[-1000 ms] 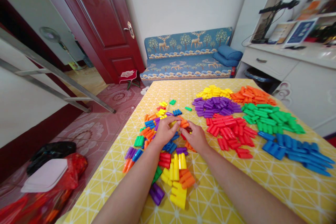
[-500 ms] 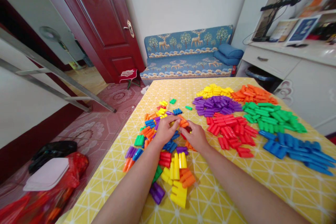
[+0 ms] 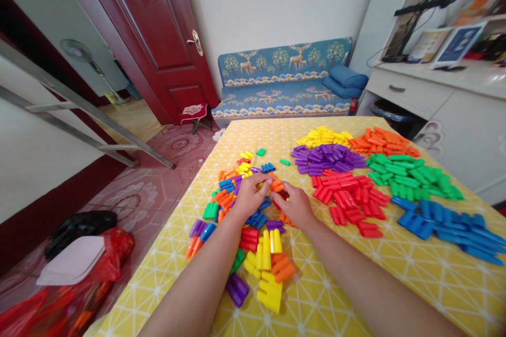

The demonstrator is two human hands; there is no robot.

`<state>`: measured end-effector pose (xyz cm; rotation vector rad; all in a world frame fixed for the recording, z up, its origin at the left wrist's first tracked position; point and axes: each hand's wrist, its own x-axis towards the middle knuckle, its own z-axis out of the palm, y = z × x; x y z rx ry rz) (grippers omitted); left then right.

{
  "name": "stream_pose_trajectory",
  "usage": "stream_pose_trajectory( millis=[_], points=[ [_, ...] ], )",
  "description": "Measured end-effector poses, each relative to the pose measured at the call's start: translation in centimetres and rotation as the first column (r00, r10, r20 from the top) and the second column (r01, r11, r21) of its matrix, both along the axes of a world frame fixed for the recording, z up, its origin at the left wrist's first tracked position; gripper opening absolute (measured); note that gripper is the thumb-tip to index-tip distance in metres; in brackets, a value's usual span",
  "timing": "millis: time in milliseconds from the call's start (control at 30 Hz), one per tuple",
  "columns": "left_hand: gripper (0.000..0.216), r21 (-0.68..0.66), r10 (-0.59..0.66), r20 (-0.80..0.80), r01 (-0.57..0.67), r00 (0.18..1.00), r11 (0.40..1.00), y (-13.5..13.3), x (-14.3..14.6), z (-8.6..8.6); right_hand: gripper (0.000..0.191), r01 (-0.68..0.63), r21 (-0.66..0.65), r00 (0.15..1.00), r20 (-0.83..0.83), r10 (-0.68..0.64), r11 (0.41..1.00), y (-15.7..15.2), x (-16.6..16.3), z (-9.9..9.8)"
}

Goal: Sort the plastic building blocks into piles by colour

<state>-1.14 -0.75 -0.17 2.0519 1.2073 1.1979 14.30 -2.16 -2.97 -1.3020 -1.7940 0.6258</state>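
Between my hands is an orange plastic building block shaped like joined tubes. My left hand grips its left side with the thumb and fingers closed. From the right, my right hand pinches the same block with thumb and forefinger. Under and around my hands lies a mixed heap of such blocks: blue ones, a red one, yellow ones, orange ones and a purple one. Part of the heap is hidden behind my hands and forearms.
Sorted piles stand to the right: yellow, orange, purple, red, green and blue. A yellow patterned cloth covers the table. Beyond it are a blue sofa and a white cabinet.
Both hands stay almost still on the orange building block. The view has shifted very slightly; the heap and the sorted piles look the same.
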Motion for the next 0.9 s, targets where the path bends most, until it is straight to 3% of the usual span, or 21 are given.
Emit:
stream_pose_trajectory(
  millis=[233,900],
  points=[
    [0.022,0.006,0.005,-0.030,-0.005,1.000,1.000,0.14,-0.05,-0.09,0.022,0.008,-0.002,0.997,0.071,-0.008,1.000,0.03,0.02,0.01],
    [0.022,-0.002,-0.005,-0.015,0.005,1.000,1.000,0.05,0.02,-0.04,0.024,0.008,-0.006,0.997,0.070,-0.008,1.000,-0.04,0.00,0.06]
  ],
)
